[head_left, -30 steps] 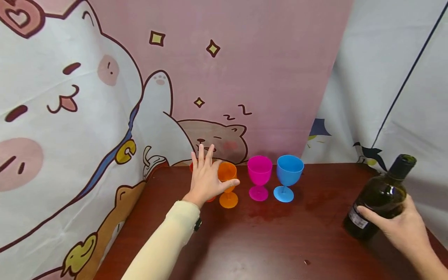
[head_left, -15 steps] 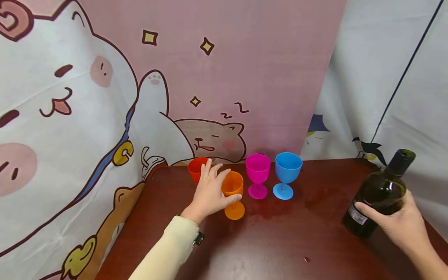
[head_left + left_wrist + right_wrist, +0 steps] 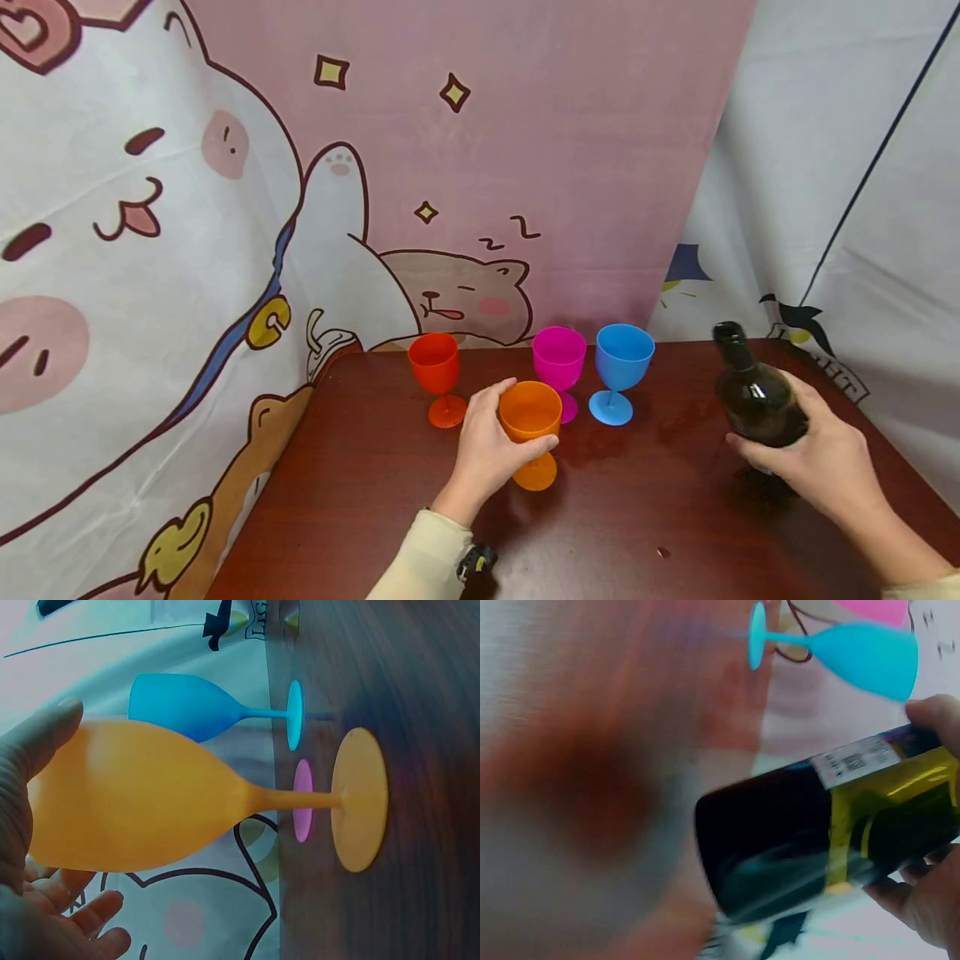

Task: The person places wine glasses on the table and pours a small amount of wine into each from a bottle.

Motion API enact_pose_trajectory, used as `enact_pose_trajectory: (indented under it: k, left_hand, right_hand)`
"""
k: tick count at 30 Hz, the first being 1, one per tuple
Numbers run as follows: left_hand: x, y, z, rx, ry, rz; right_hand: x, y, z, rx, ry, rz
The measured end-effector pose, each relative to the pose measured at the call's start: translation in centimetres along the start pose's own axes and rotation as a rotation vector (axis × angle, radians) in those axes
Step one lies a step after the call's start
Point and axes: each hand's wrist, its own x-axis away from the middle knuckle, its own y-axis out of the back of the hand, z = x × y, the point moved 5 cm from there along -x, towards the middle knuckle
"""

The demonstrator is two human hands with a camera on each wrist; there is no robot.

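My left hand [image 3: 487, 454] holds an orange plastic goblet [image 3: 531, 412] by its bowl, thumb on the near side and fingers behind. The goblet stands upright; I cannot tell whether its foot [image 3: 360, 799] touches the table. At the right, my right hand [image 3: 817, 454] grips a dark green wine bottle [image 3: 757, 404] round its body. The bottle leans with its neck to the left, and its bottom looks raised off the table in the right wrist view, where a label [image 3: 859, 761] shows. No liquid is seen leaving its mouth.
A red goblet [image 3: 435, 367], a magenta goblet [image 3: 558, 358] and a blue goblet [image 3: 624, 358] stand along the back of the brown table [image 3: 360, 500]. The orange goblet partly covers the magenta one. A small brown fragment [image 3: 663, 552] lies near the front. Printed cloth hangs behind.
My left hand has taken hold of the orange goblet and brought it nearer and to the right, uncovering the red one. My right hand has moved the bottle left and tipped its neck leftward.
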Motion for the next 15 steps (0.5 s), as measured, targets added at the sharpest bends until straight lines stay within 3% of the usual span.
enact_pose_trajectory:
  k: [6, 15]
  left_hand:
    - [0.1, -0.3, 0.2, 0.03, 0.045, -0.032]
    - [0.2, 0.0, 0.4, 0.042, 0.057, -0.024]
  right_hand:
    - [-2.4, -0.3, 5.7, 0.166, 0.328, 0.072]
    - [-5.2, -1.0, 11.5, 0.303, 0.609, 0.131]
